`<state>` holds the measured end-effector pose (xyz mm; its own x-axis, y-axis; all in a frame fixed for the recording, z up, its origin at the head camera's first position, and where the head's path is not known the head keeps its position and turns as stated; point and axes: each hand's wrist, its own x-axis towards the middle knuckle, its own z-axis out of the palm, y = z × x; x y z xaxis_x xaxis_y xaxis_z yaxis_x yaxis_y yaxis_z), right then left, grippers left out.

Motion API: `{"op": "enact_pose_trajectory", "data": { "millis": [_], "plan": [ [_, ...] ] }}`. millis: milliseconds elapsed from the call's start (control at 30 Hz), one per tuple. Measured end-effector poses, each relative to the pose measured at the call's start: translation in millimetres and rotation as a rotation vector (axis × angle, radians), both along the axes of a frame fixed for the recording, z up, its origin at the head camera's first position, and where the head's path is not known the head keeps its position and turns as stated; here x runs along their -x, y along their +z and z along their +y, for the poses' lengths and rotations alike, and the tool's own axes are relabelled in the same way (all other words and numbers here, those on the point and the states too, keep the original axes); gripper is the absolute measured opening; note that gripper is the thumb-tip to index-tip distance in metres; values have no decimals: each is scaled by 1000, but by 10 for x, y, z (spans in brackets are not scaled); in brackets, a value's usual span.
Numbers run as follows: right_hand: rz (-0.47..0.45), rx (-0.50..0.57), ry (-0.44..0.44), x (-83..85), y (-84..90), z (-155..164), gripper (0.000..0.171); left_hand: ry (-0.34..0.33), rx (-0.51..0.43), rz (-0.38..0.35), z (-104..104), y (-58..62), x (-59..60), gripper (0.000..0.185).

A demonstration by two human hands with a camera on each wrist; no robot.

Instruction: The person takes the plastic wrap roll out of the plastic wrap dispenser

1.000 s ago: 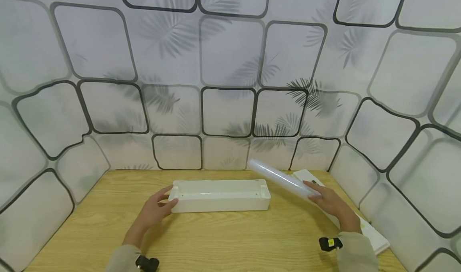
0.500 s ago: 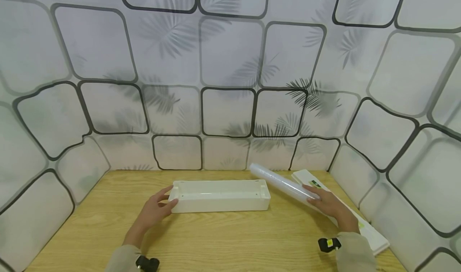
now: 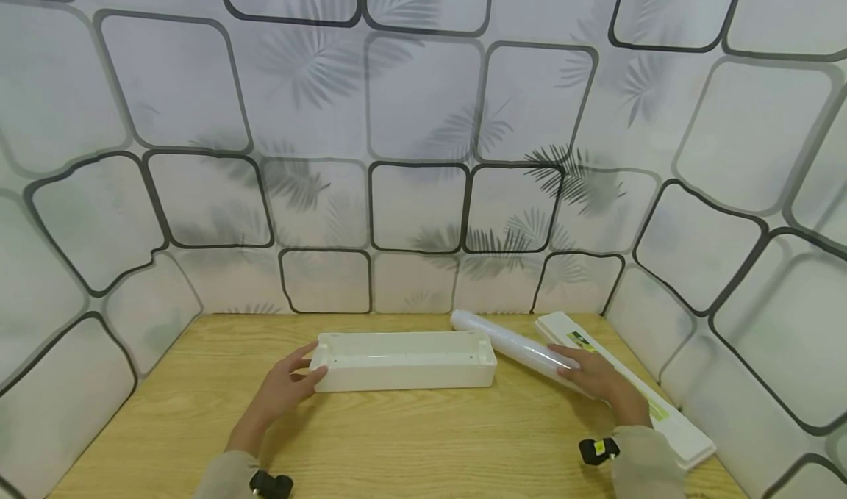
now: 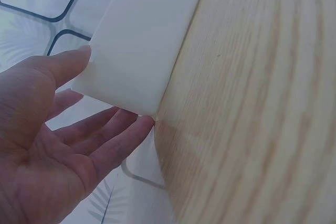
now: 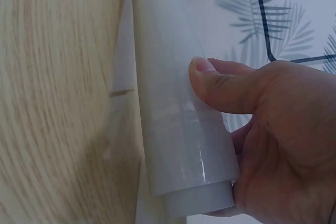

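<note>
Near the middle of the table lies a long, open-topped white plastic box (image 3: 405, 377). At its left end my left hand (image 3: 281, 387) holds the corner, thumb on the near side and fingers around the end; the left wrist view shows the thumb and fingertips touching the white box (image 4: 136, 51). My right hand (image 3: 598, 381) grips the near end of a roll of clear plastic wrap (image 3: 516, 346), which slants away behind the box's right end. In the right wrist view, the thumb presses on the wrap roll (image 5: 173, 108), whose core sticks out at the end.
A long white lid-like strip (image 3: 681, 434) with green labels lies slanted along the right side, partly behind the right forearm. The wooden table (image 3: 423, 440) meets a patterned curtain wall (image 3: 417, 205) at the back and sides.
My right hand has lowered the plastic wrap roll and shifted it slightly left, closer to the box. The left hand and box have not moved.
</note>
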<state>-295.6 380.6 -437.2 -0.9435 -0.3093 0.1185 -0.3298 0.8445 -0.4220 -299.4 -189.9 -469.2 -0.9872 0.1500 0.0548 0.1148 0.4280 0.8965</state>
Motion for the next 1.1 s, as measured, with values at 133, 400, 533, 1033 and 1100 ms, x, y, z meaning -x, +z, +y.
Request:
{"op": "enact_pose_trajectory", "data": {
  "millis": [133, 400, 533, 1033, 1100],
  "plan": [
    [34, -14, 25, -5, 0, -26, 48, 1, -2, -3, -4, -11, 9, 70],
    [28, -28, 50, -7, -9, -28, 49, 0, -14, -6, -7, -17, 10, 69],
    [33, -33, 65, -9, -10, -25, 51, 0, -15, -11, -9, -17, 4, 70],
    [-69, -41, 13, -14, 12, -58, 52, 0, -13, -4, 10, 17, -15, 69],
    [-70, -47, 11, -13, 11, -58, 52, -1, -11, -4, 8, 19, -11, 70]
  ]
}}
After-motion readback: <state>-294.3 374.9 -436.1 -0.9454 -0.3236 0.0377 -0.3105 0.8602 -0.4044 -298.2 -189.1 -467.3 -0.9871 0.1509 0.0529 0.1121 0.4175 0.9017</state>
